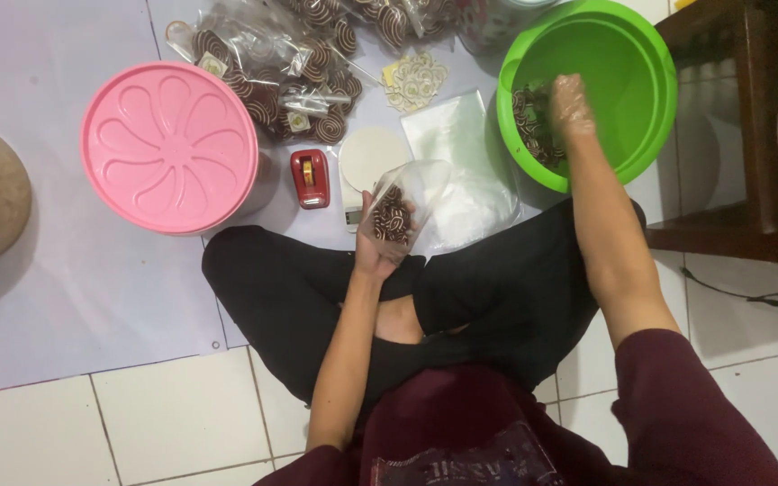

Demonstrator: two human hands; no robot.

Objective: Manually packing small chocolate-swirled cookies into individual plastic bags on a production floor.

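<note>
Two hands at work. Left hand (373, 245), fingers curled, grips a clear bag (404, 205) partly filled with striped cookies (393, 220), above the lap. Right hand (572, 103), in a plastic glove, reaches into the green bowl (641, 72), fingers bent over cookies there; grasp unclear. Scale (368, 162), tape dispenser (310, 177) and pink lid (169, 146) lie on the mat beyond.

Glossy smooth plastic is seen in the green bowl (650, 81) and pink lid (169, 147); the clear bag (407, 202) is thin crinkled film.
</note>
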